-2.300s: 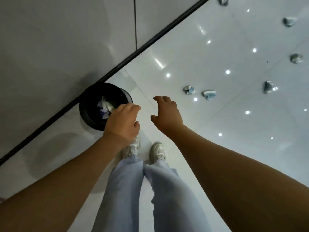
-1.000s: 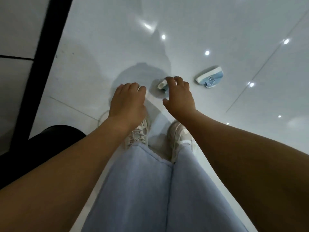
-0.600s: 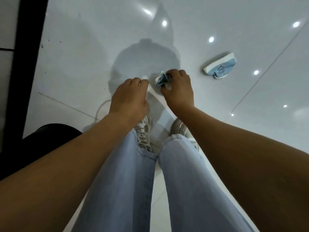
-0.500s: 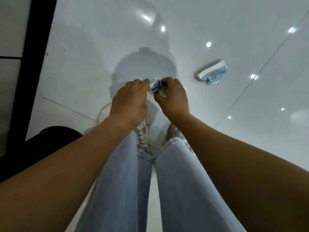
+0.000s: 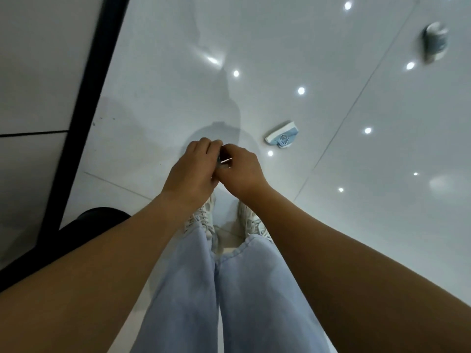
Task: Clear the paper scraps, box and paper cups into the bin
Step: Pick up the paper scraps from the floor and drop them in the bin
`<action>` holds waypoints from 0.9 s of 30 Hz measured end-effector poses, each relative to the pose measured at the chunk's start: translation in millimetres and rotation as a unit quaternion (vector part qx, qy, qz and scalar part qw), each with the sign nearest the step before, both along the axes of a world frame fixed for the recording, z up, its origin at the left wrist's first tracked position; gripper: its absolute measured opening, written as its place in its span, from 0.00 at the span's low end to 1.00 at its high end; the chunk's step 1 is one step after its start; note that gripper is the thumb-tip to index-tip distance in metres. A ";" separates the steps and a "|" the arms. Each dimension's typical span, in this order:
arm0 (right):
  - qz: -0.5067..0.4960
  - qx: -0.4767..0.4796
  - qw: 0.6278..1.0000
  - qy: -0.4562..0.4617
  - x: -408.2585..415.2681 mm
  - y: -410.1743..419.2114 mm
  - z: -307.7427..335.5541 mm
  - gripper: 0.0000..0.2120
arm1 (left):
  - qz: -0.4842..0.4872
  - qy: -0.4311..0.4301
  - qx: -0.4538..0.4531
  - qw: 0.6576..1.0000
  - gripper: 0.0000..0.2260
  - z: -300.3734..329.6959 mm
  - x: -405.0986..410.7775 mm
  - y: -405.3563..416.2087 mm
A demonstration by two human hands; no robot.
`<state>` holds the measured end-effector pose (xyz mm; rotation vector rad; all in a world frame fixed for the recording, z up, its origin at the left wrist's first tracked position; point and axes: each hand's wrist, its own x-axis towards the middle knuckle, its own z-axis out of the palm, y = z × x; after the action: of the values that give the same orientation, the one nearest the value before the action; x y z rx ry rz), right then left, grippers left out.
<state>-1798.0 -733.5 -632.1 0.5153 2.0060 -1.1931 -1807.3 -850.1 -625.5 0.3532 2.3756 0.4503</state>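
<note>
Nearest, I see the bin [image 5: 84, 225] at lower left, a dark rim beside my left arm. Ahead of my shoes, my left hand [image 5: 191, 171] and right hand [image 5: 239, 171] meet, fingers curled together round a paper scrap [image 5: 224, 159], of which only a sliver shows between them. I judge it light, soft and crushable; a loose pinch anywhere should hold it. Beyond, on the floor [image 5: 331, 225], lies a flattened paper cup [image 5: 281, 138]: light, thin-walled, best taken by its folded edge. Farthest, another crumpled piece [image 5: 435, 42], blurred.
</note>
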 end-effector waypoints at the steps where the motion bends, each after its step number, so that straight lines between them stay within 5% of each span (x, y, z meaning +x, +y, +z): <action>1: -0.003 -0.002 1.000 0.003 1.0 3.4 2.9 0.16 | -0.002 -0.003 -0.009 1.000 0.25 2.2 0.1 0.2; 9: 0.039 0.143 0.988 0.045 6.9 56.6 -17.7 0.19 | -0.011 -0.008 -0.136 0.991 0.22 -1.9 -6.3 0.2; 21: 0.052 0.338 0.940 0.016 -7.3 99.3 -156.7 0.33 | 0.000 0.038 -0.041 0.998 0.23 -99.2 -20.7 27.0; 27: -0.028 0.328 0.944 0.018 5.3 98.2 -189.7 0.29 | -0.020 0.022 -0.018 0.999 0.23 -132.9 -4.3 34.4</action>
<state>-1792.7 -635.4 -821.8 0.8772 2.4196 -0.5342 -1811.6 -815.6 -758.4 0.3976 2.4107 0.3840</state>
